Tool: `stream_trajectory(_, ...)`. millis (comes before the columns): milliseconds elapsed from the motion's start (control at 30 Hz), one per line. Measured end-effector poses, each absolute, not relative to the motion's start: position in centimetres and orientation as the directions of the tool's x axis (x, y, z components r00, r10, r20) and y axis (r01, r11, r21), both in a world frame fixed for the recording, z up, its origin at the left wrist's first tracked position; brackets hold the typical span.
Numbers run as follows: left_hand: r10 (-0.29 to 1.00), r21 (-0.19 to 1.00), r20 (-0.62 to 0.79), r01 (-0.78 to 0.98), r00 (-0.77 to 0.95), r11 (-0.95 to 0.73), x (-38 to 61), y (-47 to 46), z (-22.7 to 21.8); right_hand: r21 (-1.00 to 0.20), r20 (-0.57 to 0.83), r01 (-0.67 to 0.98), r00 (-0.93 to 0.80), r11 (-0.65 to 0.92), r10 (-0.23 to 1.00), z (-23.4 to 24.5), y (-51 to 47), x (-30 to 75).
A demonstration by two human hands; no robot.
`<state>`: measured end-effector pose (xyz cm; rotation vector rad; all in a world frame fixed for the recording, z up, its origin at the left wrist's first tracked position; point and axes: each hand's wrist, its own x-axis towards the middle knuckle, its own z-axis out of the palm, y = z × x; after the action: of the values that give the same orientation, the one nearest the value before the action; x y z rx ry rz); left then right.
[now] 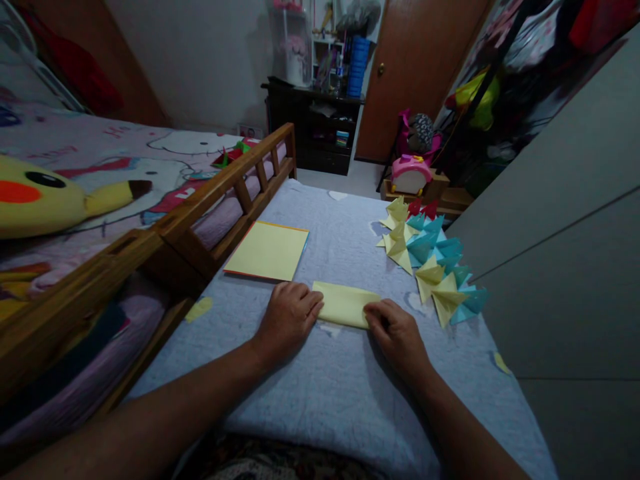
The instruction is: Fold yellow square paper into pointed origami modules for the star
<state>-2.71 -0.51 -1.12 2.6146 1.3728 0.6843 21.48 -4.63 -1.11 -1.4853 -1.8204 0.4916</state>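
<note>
A folded yellow paper (344, 303) lies on the light blue bedsheet (320, 387) in front of me. My left hand (287, 319) rests knuckles-up at its left end, fingers curled against the paper's edge. My right hand (395, 333) presses its right end, fingertips pinched on the near corner. A stack of square paper sheets (267, 251), yellow on top, lies just beyond my left hand.
Several folded paper pieces (430, 267) in yellow, teal and red lie in a row to the right, beside a grey wardrobe wall (565, 267). A wooden bed rail (200, 213) runs along the left, with a yellow plush toy (45, 197) behind it.
</note>
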Motion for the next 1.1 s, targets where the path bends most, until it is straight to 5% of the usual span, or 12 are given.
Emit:
stream_trajectory(500, 0.764, 0.181, 0.413, 0.778, 0.495, -0.602, -2.8, -1.3, -1.4, -0.707, 0.198, 0.692, -0.005, 0.146, 0.98, -1.3, -4.0, 21.8)
stream_trajectory(700, 0.626, 0.184, 0.461, 0.622, 0.629, -0.761, -3.0, -1.1, -2.4, -0.714, 0.148, 0.692, -0.002, 0.108, 0.989, -0.9, -3.9, 21.9)
stream_trajectory(1100, 0.623, 0.225, 0.36, 0.583, 0.695, -0.781, -3.0, -0.9, -3.1, -0.682, 0.166, 0.719, -0.024, 0.132, 0.986, -1.0, -4.0, 22.0)
